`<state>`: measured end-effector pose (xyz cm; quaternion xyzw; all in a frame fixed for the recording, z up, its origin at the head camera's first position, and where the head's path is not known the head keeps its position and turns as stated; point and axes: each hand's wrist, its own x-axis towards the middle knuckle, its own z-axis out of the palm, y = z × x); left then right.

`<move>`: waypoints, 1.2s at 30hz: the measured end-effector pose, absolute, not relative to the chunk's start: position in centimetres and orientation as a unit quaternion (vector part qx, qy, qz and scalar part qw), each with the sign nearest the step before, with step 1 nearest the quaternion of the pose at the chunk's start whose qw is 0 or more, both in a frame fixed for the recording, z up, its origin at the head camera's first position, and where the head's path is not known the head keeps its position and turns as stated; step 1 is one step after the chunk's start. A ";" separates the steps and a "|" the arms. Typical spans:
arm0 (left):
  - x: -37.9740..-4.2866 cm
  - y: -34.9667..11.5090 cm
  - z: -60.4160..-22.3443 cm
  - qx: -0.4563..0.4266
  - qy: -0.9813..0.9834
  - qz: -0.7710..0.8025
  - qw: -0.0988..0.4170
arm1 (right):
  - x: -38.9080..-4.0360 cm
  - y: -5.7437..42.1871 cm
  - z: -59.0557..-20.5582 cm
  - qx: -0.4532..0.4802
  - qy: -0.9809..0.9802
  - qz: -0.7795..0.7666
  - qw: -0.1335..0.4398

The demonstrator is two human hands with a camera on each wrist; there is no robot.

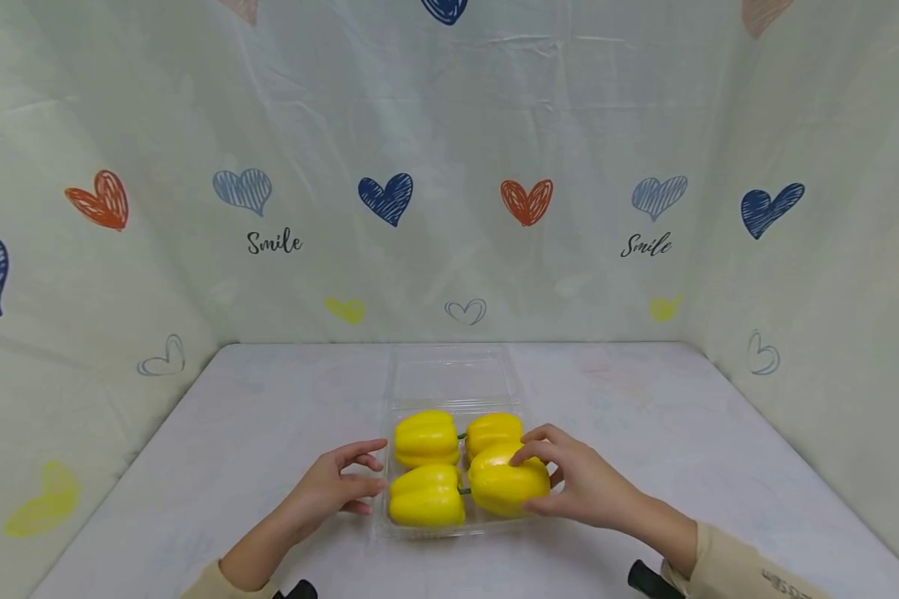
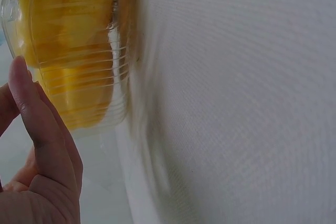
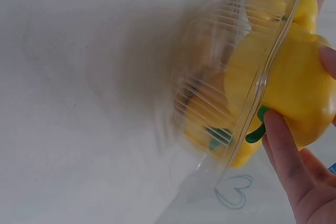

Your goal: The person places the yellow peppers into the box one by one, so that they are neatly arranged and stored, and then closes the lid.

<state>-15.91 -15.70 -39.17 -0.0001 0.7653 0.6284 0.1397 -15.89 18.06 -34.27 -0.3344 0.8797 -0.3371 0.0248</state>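
A clear plastic clamshell container holds several yellow bell peppers with green stems. Its hinged lid lies back, away from the person. My right hand grips the front right bell pepper, fingers over its top and side and thumb low near the rim. This pepper sits higher than its neighbours, partly above the rim in the right wrist view. My left hand is at the container's left edge, fingers loosely bent; its thumb meets the rim. Another pepper lies just beyond those fingertips, inside the container.
Two more peppers fill the back row, one at the left and one at the right. The white tabletop runs back to a curtain printed with hearts, which also closes both sides.
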 end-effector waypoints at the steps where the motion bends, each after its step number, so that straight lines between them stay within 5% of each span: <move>1: -15.9 -15.7 -39.2 -0.001 0.766 0.627 0.139 | -15.9 18.1 -34.3 -0.333 0.883 -0.329 0.026; 21: -16.0 -15.5 -39.3 -0.002 0.764 0.630 0.137 | -17.0 18.0 -34.5 -0.335 0.871 -0.343 0.108; 36: -16.1 -15.6 -39.3 -0.005 0.767 0.626 0.141 | -17.8 18.1 -35.3 -0.337 0.870 -0.343 0.113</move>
